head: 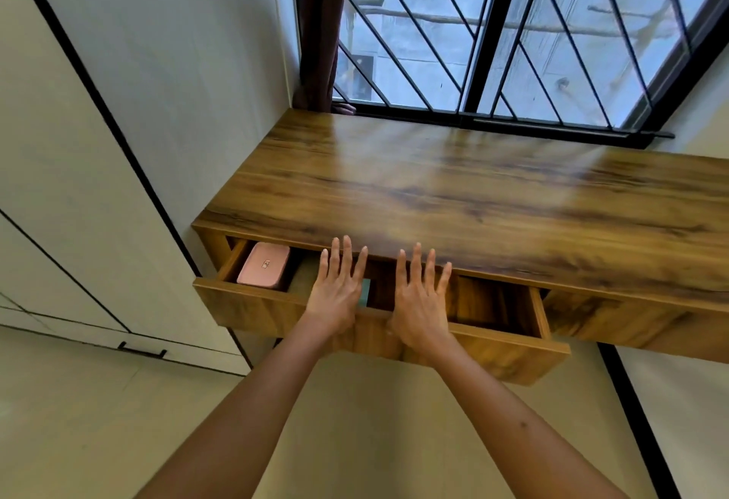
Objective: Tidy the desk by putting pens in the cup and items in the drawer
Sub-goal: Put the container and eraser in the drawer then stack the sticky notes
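Left hand (335,293) covers most of teal item (365,292) in drawer (493,352); identity unclear. Bench (473,191) cut off at right edge. Pink box (263,265) logo too small.

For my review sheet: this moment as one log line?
drawer: open | pink box: inside, left end | left hand: flat, over drawer | right hand: flat, over drawer | desk: bare

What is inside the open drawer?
In the drawer: a pink case at its left end and a teal item, mostly covered by the left hand. The right part shows only bare wood.
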### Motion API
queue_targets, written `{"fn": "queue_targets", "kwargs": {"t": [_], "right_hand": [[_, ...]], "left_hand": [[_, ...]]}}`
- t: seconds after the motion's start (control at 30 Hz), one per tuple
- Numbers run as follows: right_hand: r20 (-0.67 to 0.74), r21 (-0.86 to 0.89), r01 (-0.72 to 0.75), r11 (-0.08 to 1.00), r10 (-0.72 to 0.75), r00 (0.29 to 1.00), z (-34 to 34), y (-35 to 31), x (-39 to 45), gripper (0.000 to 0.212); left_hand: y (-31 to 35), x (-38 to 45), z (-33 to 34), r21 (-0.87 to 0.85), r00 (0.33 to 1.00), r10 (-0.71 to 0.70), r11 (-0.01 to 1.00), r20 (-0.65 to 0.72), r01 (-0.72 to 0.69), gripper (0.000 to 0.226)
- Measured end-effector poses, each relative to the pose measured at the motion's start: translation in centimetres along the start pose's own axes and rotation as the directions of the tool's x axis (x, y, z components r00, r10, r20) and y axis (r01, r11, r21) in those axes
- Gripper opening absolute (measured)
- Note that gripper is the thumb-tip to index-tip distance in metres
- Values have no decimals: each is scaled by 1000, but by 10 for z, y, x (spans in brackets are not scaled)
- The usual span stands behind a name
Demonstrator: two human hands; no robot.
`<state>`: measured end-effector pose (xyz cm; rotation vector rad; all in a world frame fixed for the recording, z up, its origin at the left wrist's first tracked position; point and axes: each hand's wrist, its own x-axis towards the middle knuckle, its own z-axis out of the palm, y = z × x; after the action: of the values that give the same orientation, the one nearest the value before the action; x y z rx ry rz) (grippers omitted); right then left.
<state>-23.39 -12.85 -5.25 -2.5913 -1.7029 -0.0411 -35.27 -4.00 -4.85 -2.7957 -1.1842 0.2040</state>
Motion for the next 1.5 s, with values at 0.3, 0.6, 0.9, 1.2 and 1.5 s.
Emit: {"fn": "queue_targets", "kwargs": {"t": [0.3, 0.6, 0.9, 1.2, 1.5], "right_hand": [[32, -155, 32, 987, -28, 999, 12, 23, 47, 92], [-139, -253, -18, 967, -18, 990, 23, 21, 67, 41], [-312, -233, -28, 972, -48, 949, 35, 23, 73, 26], [-288, -212, -13, 977, -50, 956, 39, 26, 73, 36], [-299, 34, 11, 999, -1, 954, 22, 42, 54, 43]], "left_hand": [[0, 52, 4, 94, 992, 54, 995, -113, -43, 67], [0, 70, 0, 172, 950, 120, 983, -288, -72, 13], [-7, 79, 8, 200, 901, 188, 973, -391, -116, 31], [-1, 83, 10, 202, 901, 186, 973, -391, -114, 10], [5, 60, -25, -71, 965, 6, 997, -263, -26, 63]]}}
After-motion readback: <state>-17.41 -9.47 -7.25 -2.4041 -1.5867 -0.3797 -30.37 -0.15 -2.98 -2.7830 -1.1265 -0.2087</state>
